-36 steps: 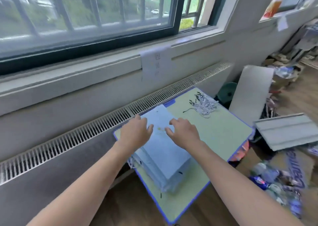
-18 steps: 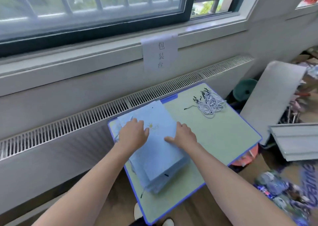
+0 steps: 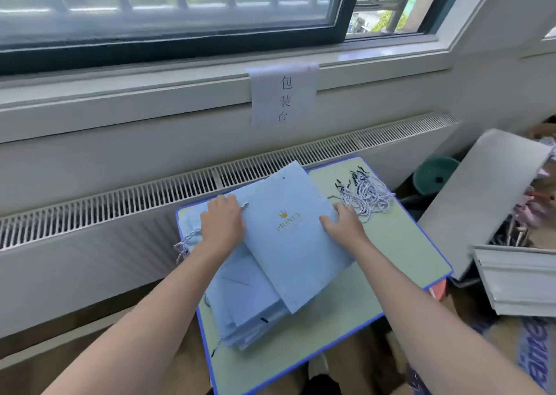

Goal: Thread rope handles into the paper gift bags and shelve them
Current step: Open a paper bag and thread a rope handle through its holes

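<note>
Pale-blue paper bag (image 3: 296, 232), flat, gold crown logo up, lies skewed on top of the bag stack (image 3: 249, 307) on the green blue-edged table (image 3: 400, 253). Left hand (image 3: 222, 224) sits at the bag's left edge, fingers curled down over it; a twisted rope (image 3: 192, 236) runs from under this hand off the table's left side, grip on it unclear. Right hand (image 3: 343, 224) is at the bag's right edge, fingers bent around the edge, thumb on top, holding the bag. Loose rope pile (image 3: 365, 196), white with black tips, lies on the table just right of the right hand, apart from the bag. Paper sign (image 3: 284, 93) hangs from the sill behind the table, above the radiator grille (image 3: 120, 199). Grey boards (image 3: 481, 190) lean right of the table.
</note>
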Available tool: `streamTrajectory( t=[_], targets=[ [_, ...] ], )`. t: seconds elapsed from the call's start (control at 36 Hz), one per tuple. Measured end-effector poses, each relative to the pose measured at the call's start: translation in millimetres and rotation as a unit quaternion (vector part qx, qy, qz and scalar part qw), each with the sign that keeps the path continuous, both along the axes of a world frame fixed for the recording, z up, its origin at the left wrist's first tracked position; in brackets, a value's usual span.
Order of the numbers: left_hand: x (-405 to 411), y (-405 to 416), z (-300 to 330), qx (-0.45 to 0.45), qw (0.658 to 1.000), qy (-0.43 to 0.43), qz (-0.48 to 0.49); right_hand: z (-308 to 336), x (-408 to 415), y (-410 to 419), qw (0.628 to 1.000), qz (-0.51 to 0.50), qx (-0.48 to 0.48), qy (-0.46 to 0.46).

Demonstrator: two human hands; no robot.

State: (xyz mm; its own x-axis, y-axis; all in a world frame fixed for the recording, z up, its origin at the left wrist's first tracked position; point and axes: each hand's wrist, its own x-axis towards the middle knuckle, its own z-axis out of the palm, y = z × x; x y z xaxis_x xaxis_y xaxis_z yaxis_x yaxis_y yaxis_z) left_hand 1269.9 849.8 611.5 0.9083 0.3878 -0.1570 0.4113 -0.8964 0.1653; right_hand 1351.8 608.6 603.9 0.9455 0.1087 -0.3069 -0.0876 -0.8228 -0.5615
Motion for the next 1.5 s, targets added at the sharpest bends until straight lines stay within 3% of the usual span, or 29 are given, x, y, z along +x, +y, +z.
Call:
streamTrajectory(
  t=[0.08,0.31,0.42,0.53,0.64,0.69,0.75,0.83,0.92,0.97,1.03,1.11,1.19,1.33,1.5],
  targets=[
    [10,-10,-1,0.041,0.999,-0.014,-0.007,-1,17,-17,1.000,0.015,0.019,-0.007],
    [31,-66,15,-0.005,0.999,0.012,0.045,-6,56,-56,0.996,0.052,0.062,-0.020],
    [38,-95,23,-0.099,0.991,-0.011,0.087,1,67,-66,0.995,0.047,0.085,-0.018],
    [47,-116,35,-0.237,0.961,-0.043,0.133,5,75,-70,0.993,0.049,0.103,-0.018],
    [52,-124,45,-0.372,0.925,0.000,0.076,8,79,-70,0.993,0.043,0.106,-0.011],
    [54,-122,50,-0.333,0.943,-0.004,0.029,10,79,-71,0.992,0.037,0.116,-0.011],
    [59,-115,55,-0.259,0.962,-0.087,0.024,14,79,-73,0.991,0.021,0.129,-0.008],
    [70,-96,63,-0.189,0.954,-0.221,0.073,18,79,-78,0.992,0.010,0.126,-0.016],
    [80,-76,68,-0.129,0.977,-0.149,0.083,24,78,-84,0.992,0.012,0.128,-0.021],
    [85,-68,71,-0.179,0.978,-0.089,0.068,27,76,-86,0.991,0.013,0.131,-0.023],
    [86,-69,73,-0.276,0.954,-0.094,0.067,28,77,-86,0.993,0.016,0.111,-0.022],
    [88,-74,70,-0.329,0.934,-0.126,0.062,25,78,-81,0.999,0.012,0.029,-0.008],
    [90,-82,64,-0.333,0.928,-0.149,0.077,24,75,-72,0.998,0.037,-0.040,-0.038],
    [94,-97,58,-0.308,0.939,-0.143,0.055,38,53,-46,0.991,0.088,0.024,-0.100],
    [100,-113,59,-0.302,0.940,-0.145,0.062,53,30,-9,0.986,0.150,0.069,-0.031]
  ],
)
